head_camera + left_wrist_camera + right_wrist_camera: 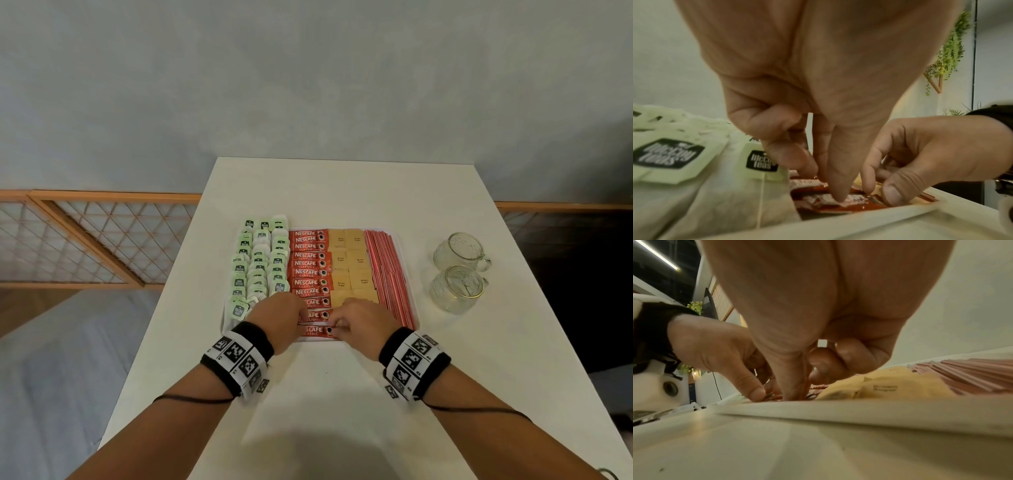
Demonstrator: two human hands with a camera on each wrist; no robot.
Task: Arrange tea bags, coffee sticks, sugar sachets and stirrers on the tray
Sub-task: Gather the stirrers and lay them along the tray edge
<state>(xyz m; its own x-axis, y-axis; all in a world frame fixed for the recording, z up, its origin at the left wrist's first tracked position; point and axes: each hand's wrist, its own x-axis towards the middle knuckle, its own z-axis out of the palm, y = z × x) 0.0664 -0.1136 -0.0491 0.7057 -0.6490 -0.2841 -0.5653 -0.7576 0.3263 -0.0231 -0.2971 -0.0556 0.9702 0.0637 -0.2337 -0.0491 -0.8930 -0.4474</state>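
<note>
Head view: both hands, left (286,313) and right (359,322), fingers curled, press the nearest coffee stick (317,331) on the tray (409,274).

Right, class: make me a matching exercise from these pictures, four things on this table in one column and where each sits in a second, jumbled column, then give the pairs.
Column one
1. tea bags
2. coffee sticks
3. stirrers
4. glass cups

Column two
A. on the table, to the right of the tray
B. red row, second from the left on the tray
C. leftmost rows on the tray, green tags
D. rightmost strip on the tray, beside the sugar sachets

Pairs: 1-C, 2-B, 3-D, 4-A
</note>
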